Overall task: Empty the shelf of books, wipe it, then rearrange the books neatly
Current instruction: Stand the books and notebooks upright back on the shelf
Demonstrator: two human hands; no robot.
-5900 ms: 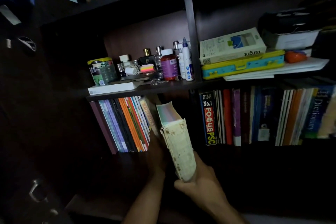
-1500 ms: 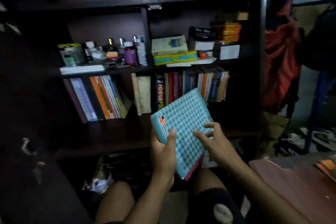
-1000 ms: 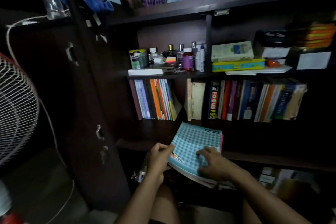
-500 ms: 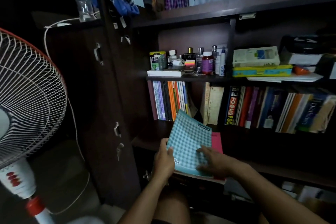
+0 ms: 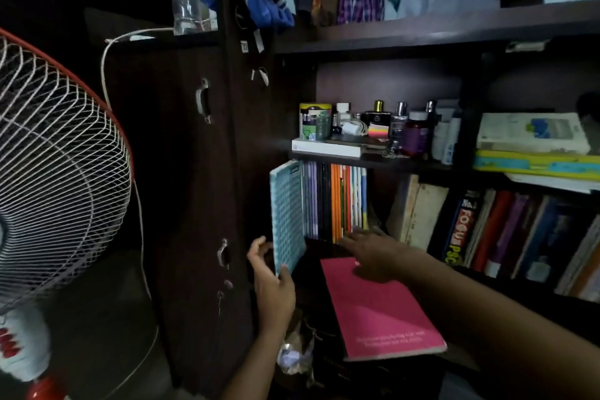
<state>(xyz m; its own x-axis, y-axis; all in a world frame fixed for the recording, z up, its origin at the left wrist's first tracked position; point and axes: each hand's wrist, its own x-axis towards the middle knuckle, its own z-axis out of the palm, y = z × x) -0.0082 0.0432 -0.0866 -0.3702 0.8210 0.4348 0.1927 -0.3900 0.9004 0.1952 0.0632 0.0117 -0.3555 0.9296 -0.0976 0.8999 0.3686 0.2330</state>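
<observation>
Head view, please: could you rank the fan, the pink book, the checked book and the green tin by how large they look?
1. Fan, though it sits nearest the camera.
2. Pink book.
3. Checked book, seen at an angle, so unsure.
4. Green tin.

Notebook (image 5: 287, 216): teal-and-white checked cover. Notebook lying flat (image 5: 378, 308): plain pink cover. Shelved thin books (image 5: 334, 201): purple, black, orange, white, blue spines. Shelving (image 5: 422, 31): dark brown. Fan guard (image 5: 48, 146): white, red-rimmed.

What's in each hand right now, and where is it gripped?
Left hand holds the teal checked notebook upright by its bottom corner. Right hand holds nothing.
</observation>
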